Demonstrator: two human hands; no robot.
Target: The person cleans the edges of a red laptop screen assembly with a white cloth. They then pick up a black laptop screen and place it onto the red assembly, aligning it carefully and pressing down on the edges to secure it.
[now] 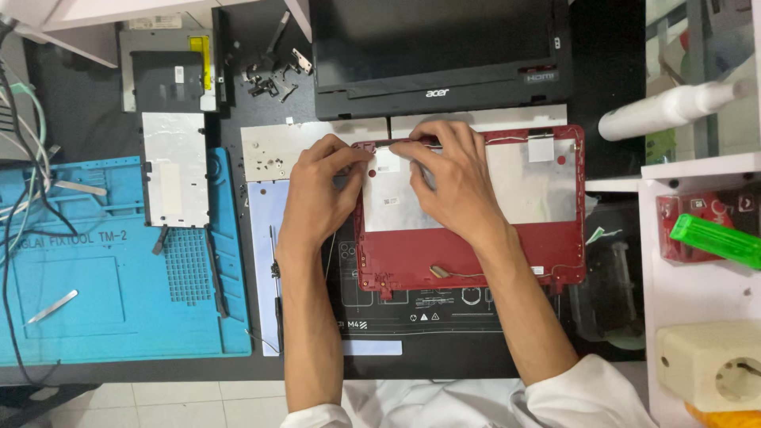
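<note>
- The red laptop lid shell lies inner side up on the dark desk, just below the black screen panel; foil sheets line its inside.
- Both hands meet at the shell's upper left edge. The left hand has its fingers bent, tips pressing at the corner; the right hand lies curled over the foil, fingertips pinching or pressing something thin at the top rim. What that is, I cannot tell.
- Risk, as I judge it: a hard pull here could tear the foil or crack the thin plastic rim.
- A fine cable runs loose along the shell's lower part; the right forearm crosses above it and could snag it.
- Small screws and hinges lie loose near the panel; a shove of the shell could scatter them.
- Further left, a blue work mat carries a metal plate and flat pry tools; a white bottle lies on the right and could roll.
</note>
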